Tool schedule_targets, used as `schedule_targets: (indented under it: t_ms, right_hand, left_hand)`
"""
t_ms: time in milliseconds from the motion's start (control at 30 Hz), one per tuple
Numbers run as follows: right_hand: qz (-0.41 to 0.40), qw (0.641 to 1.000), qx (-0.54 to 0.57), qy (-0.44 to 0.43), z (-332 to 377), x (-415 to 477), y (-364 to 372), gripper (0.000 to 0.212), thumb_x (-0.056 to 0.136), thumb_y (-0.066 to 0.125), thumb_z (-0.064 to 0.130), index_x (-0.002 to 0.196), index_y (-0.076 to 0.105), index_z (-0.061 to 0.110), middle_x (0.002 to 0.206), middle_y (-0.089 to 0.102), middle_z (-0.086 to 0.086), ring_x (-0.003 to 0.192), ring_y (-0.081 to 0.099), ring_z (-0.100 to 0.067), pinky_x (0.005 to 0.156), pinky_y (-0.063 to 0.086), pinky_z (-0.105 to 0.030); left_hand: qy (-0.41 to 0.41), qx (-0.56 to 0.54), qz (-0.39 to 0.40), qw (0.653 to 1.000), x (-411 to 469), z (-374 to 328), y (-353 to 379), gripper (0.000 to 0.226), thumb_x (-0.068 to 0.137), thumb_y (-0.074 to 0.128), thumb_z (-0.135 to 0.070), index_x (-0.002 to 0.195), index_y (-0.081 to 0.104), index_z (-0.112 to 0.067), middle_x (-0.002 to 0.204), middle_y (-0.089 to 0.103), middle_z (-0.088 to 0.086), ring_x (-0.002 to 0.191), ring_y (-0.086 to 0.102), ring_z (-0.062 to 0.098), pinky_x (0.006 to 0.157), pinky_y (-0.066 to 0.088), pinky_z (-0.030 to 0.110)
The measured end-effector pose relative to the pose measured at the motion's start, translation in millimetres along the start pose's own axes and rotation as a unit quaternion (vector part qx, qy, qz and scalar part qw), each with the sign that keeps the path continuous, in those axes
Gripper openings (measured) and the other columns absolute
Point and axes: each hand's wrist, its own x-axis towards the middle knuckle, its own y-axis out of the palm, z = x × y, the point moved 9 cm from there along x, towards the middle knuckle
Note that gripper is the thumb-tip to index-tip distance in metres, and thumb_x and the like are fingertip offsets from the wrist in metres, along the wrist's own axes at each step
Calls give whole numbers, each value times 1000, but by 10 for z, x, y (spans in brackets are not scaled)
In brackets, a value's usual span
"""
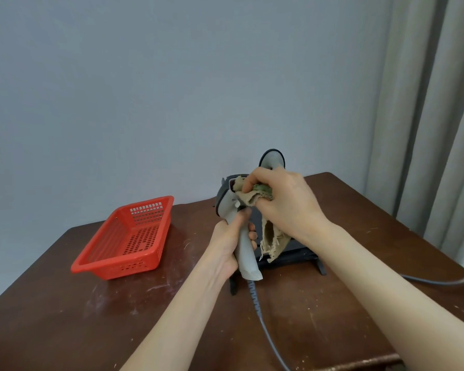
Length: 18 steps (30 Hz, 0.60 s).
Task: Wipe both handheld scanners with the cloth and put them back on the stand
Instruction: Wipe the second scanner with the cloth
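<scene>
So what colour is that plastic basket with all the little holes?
Red. The perforated plastic basket shows clearly in the head view, on the brown wooden table.

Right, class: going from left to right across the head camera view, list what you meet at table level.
Red basket → left hand gripping a scanner → cloth → right hand → curtain. The stand and second scanner sit behind the hands, so their place is unclear.

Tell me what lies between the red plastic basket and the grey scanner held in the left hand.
Nothing: in the head view, only bare, scuffed brown wooden tabletop separates the red perforated plastic basket from the grey handheld scanner.
</scene>
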Motion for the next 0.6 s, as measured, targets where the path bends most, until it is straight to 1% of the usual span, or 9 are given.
schedule_targets:
  t_ms: [100,133,233,300,367,400,467,533,600]
  right_hand:
    - [-23,994,-92,50,-231,-4,-128,24,80,53,9,93,63,27,77,61,-2,72,57,-25,55,41,-32]
    - [-34,992,-99,67,-310,-23,-198,21,82,53,11,91,63,27,76,63,-1,71,57,-25,55,39,-31]
    - [-39,993,-62,89,-422,-91,-281,15,82,57,15,84,64,29,74,66,0,68,59,-24,57,43,-31]
    - [-18,995,-55,82,-410,-132,-229,17,81,57,14,83,64,29,74,67,2,69,60,-23,59,45,-31]
    - [12,996,-50,75,-419,-163,-159,22,81,57,10,83,65,30,78,64,6,74,59,-20,61,42,-29]
    - [31,996,-45,68,-430,-180,-119,24,81,56,8,83,64,31,82,62,7,78,57,-18,64,41,-29]
    - [65,996,-33,55,-484,-205,-18,25,82,57,8,86,61,32,93,59,7,87,54,-16,73,44,-31]
    - [98,993,-26,55,-558,-248,86,27,82,59,10,95,55,33,98,57,7,91,55,-16,76,48,-34]
    - [138,989,-11,60,-619,-305,216,35,81,60,11,105,48,34,96,55,9,87,56,-16,74,50,-34]
  left_hand:
    - [-9,-16,-11,1000,-4,-10,-61,13,86,65,-17,80,57,-9,52,54,1,41,48,12,42,43,23]
    - [-11,-25,-12,1000,-6,-19,-85,12,86,64,-17,81,57,-9,53,53,0,40,47,11,41,43,22]
    - [-11,-41,-15,999,8,-56,-145,11,87,64,-18,83,58,-10,54,53,0,40,47,10,40,42,21]
    - [-13,-40,-12,999,10,-70,-148,10,87,64,-19,84,58,-11,53,54,-1,40,47,10,40,42,21]
    - [-14,-37,-12,999,4,-70,-138,11,86,65,-19,86,58,-11,52,54,-1,40,48,10,40,43,21]
    - [-13,-35,-16,999,0,-75,-140,11,86,65,-19,85,58,-10,52,54,-1,40,48,10,40,43,21]
    - [-10,-29,-28,999,-2,-93,-164,13,85,67,-20,83,59,-9,52,55,-1,41,50,10,42,44,21]
    - [-8,-21,-39,999,-11,-109,-192,17,84,69,-22,80,60,-8,55,57,0,44,51,11,45,46,23]
    - [-5,-12,-47,999,-7,-129,-202,21,83,71,-25,80,62,-7,58,61,0,49,54,13,50,48,26]
